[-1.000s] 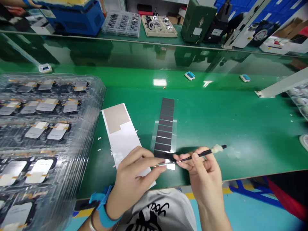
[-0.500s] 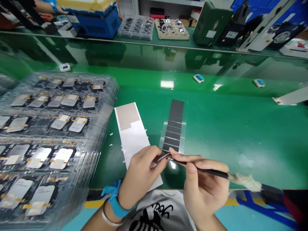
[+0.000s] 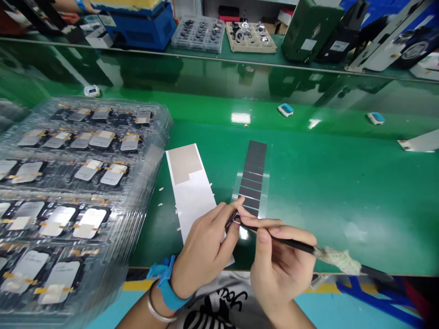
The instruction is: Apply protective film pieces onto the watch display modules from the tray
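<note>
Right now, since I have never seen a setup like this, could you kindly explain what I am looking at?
Of course. No robot is at work here: these are a person's bare left hand and right hand. The single view comes from a camera worn on the head, looking forward and down. On the green bench lie a white sheet and, to its right, a strip of dark rectangles. Stacked clear trays at left hold flat parts. The left hand pinches a small thin piece; the right holds a slender dark tool, its tip near that piece.
</note>
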`<action>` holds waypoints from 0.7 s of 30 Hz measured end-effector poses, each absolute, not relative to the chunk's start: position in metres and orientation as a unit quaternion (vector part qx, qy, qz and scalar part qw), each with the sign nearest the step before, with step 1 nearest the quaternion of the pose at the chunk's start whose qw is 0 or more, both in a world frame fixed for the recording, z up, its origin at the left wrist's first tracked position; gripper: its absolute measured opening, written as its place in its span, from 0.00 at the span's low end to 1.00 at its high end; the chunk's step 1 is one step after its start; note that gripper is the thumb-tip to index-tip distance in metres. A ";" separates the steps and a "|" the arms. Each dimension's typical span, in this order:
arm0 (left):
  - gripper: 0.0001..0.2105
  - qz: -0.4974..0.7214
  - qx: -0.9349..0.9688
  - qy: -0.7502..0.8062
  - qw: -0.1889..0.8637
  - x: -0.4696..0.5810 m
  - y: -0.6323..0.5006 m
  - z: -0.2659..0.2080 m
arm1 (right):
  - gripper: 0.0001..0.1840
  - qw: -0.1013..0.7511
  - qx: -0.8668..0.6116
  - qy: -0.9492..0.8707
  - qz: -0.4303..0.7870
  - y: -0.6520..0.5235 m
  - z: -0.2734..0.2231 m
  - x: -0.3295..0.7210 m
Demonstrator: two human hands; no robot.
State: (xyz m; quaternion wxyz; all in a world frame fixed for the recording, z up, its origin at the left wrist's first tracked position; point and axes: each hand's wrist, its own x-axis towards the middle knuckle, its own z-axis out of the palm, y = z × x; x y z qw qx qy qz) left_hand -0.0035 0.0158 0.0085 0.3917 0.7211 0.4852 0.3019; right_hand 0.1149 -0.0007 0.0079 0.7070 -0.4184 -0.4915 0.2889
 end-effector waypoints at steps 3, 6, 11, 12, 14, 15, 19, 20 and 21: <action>0.20 0.310 0.718 0.480 0.397 -0.003 0.017 0.010 | 0.11 0.701 -0.426 -0.496 0.285 0.002 0.007 0.113; 0.20 0.317 0.717 0.477 0.398 -0.003 0.017 0.009 | 0.10 0.703 -0.434 -0.489 0.278 0.004 0.007 0.112; 0.21 0.314 0.721 0.479 0.391 -0.003 0.016 0.008 | 0.11 0.712 -0.424 -0.485 0.280 0.004 0.007 0.112; 0.21 0.314 0.721 0.478 0.390 -0.003 0.016 0.008 | 0.11 0.712 -0.424 -0.484 0.281 0.004 0.007 0.112; 0.21 0.314 0.722 0.478 0.390 -0.003 0.016 0.008 | 0.11 0.713 -0.425 -0.482 0.281 0.005 0.006 0.112; 0.21 0.313 0.722 0.478 0.390 -0.003 0.016 0.008 | 0.11 0.714 -0.424 -0.481 0.281 0.005 0.006 0.112; 0.21 0.312 0.720 0.479 0.393 -0.003 0.017 0.007 | 0.12 0.715 -0.420 -0.481 0.285 0.005 0.005 0.112; 0.21 0.312 0.719 0.480 0.393 -0.003 0.017 0.008 | 0.12 0.713 -0.422 -0.483 0.284 0.005 0.005 0.113; 0.21 0.312 0.719 0.481 0.394 -0.003 0.017 0.008 | 0.12 0.710 -0.424 -0.486 0.282 0.005 0.005 0.113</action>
